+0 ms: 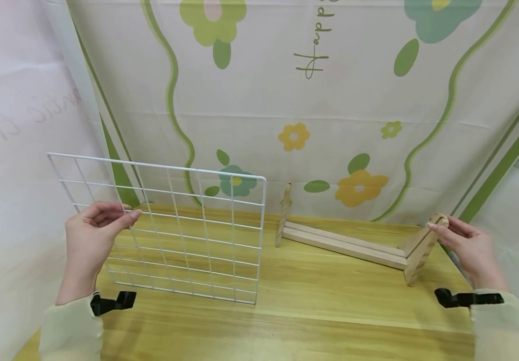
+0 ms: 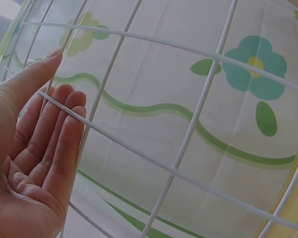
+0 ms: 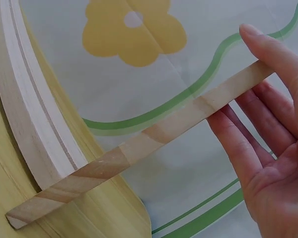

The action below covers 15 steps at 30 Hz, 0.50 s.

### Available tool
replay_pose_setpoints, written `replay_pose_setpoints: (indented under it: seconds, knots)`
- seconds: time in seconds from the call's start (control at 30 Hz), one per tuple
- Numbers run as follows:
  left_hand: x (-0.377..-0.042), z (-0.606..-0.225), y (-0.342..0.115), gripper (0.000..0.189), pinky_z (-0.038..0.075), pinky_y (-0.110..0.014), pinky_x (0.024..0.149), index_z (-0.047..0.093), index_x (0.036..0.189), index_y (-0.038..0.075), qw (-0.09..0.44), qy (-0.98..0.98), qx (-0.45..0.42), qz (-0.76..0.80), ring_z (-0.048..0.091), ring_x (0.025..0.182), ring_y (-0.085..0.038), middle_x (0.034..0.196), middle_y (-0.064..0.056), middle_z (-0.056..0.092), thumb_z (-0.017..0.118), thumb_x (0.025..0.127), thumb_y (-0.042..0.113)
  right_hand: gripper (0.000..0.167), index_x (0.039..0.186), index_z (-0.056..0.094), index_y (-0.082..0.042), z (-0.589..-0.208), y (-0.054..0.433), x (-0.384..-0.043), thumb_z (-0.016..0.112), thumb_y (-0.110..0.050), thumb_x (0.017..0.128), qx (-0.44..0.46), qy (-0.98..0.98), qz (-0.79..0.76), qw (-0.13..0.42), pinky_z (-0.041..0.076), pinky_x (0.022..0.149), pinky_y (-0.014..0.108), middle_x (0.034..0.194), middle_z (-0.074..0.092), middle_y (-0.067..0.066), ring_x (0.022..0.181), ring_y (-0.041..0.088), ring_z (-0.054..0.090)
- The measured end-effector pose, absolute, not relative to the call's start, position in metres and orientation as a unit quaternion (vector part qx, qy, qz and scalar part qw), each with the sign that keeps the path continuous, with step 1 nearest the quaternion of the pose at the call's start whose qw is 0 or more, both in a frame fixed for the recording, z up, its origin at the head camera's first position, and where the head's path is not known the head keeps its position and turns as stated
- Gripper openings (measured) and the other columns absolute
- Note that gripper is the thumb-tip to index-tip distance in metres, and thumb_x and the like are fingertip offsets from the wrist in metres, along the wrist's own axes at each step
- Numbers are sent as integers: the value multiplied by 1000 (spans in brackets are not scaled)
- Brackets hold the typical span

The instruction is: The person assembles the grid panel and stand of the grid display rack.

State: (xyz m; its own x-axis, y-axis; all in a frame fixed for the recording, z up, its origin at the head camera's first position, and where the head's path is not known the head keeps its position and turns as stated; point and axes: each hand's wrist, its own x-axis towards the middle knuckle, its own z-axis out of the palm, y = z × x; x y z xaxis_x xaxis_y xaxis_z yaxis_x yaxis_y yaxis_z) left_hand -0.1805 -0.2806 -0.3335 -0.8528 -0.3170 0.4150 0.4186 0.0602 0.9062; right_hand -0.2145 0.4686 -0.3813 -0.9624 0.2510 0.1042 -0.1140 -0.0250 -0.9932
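Note:
My left hand [image 1: 93, 238] pinches a white wire grid panel [image 1: 261, 228] near its left side, thumb on the near face and fingers behind. The panel stands tilted over the table. In the left wrist view, the fingertips show through the wires [image 2: 173, 170]. On the right, my right hand [image 1: 471, 250] holds the top of a wooden stand's right end piece [image 3: 134, 151] between thumb and fingers. Two parallel rails [image 1: 345, 245] join this leaning end piece to a second upright [image 1: 283, 215] on the left.
A yellow wood-grain table [image 1: 304, 321] lies underneath. Behind it hangs a pale cloth [image 1: 250, 90] printed with flowers, and a pale curtain [image 1: 11, 200] runs along the left side. The panel's right edge is near the stand's left upright.

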Motion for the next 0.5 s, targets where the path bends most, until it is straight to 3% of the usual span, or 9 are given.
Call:
replay_pose_setpoints:
  seconds: [0.5]
  knots:
    - [-180, -334, -281, 23, 58, -18, 68, 69, 97, -8, 267, -677, -37, -685, 72, 72, -11, 87, -1, 74, 85, 80, -6, 35, 111, 76, -28, -384, 454, -216, 76, 1, 91, -35, -663, 737, 126, 59, 73, 23, 102, 72, -11, 86, 4, 71]
